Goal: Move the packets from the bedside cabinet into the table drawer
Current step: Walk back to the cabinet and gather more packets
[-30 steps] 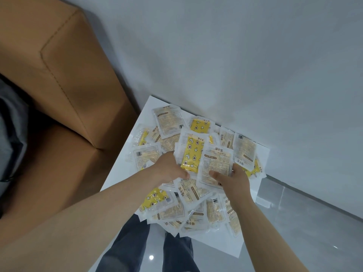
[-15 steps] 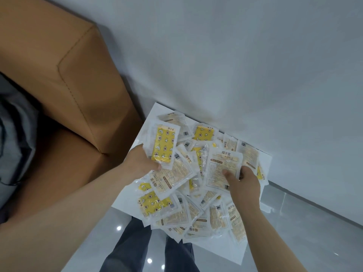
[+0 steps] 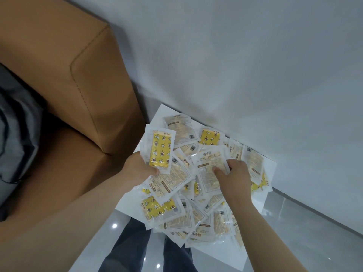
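Note:
A heap of clear and yellow packets (image 3: pixel 196 218) covers the white bedside cabinet (image 3: pixel 129 201) against the wall. My left hand (image 3: pixel 141 169) grips a small stack of packets at the heap's left edge, a yellow star-patterned packet (image 3: pixel 160 149) on top, lifted a little off the pile. My right hand (image 3: pixel 233 177) pinches a clear packet with beige print (image 3: pixel 208 167) in the middle of the heap, thumb on its face. The table drawer is out of view.
A tan upholstered bed frame (image 3: pixel 82 91) stands right beside the cabinet on the left, with grey bedding (image 3: pixel 15 122) beyond it. The white wall (image 3: pixel 255 65) runs behind the cabinet. Glossy grey floor (image 3: pixel 294 228) and my trouser legs (image 3: pixel 127 250) lie below.
My left hand has carried its yellow packet and the ones under it from the middle of the heap to the left edge. My right hand has stayed on its clear packet.

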The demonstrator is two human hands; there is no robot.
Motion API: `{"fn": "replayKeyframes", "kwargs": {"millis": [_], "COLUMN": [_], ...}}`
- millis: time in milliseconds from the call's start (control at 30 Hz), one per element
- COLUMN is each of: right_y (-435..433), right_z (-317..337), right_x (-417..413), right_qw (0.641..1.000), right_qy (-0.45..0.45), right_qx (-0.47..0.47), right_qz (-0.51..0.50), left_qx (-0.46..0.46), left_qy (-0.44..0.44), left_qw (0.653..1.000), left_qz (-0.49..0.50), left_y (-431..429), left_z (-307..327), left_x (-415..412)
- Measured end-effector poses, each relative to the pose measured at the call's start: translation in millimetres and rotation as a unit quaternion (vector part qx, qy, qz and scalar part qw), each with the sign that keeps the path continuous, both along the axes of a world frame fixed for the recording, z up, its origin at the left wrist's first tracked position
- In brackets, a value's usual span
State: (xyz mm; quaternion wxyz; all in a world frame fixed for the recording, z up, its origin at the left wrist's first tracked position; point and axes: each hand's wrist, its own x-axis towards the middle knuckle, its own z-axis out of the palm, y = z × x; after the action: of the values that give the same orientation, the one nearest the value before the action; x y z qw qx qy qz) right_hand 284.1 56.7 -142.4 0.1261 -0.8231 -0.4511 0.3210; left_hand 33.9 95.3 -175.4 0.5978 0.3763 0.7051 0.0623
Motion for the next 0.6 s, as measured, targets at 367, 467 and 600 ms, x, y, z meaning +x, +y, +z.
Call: {"fn": "replayKeyframes", "kwargs": {"millis": [367,467,600], "right_y": [-29,-38,-42], "right_z": [19,12,1], "right_x": [-33,-47,-70], "right_qw": [0.991,0.99,0.99], "right_qy": [0.098,0.111,0.104], "right_qx": [0.029,-0.004,-0.027], "right_qz": [-0.087,-0.086,-0.093], "left_qx": [0.015,0.029,0.031], "left_qy": [-0.038,-0.02,-0.002], "left_qw": [0.997,0.997,0.997], "left_qz": [0.072,0.068,0.073], "left_y": [-8,-15,-23], "left_z": [6,12,14], "left_x": [-28,-37,-47]}}
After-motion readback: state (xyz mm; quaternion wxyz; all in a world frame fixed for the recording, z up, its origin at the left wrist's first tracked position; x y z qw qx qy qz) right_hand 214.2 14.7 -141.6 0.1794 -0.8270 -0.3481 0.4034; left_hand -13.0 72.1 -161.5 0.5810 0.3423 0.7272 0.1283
